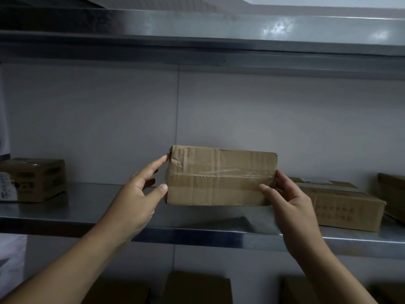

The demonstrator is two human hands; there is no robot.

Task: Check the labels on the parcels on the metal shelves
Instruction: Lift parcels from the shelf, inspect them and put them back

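A brown cardboard parcel (220, 176), sealed with clear tape, is held up above the middle metal shelf (92, 212). The face turned toward me shows tape and no label. My left hand (138, 194) grips its left end, thumb in front and fingers on the side. My right hand (291, 200) grips its right end, thumb on the front face. The parcel casts a shadow on the shelf below it.
A printed box (35, 179) with a white label stands at the shelf's left. A long flat box (341, 205) lies at the right, with another box (393, 196) behind it at the edge. An upper shelf (197, 34) spans overhead. Several boxes (197, 288) sit on the lower level.
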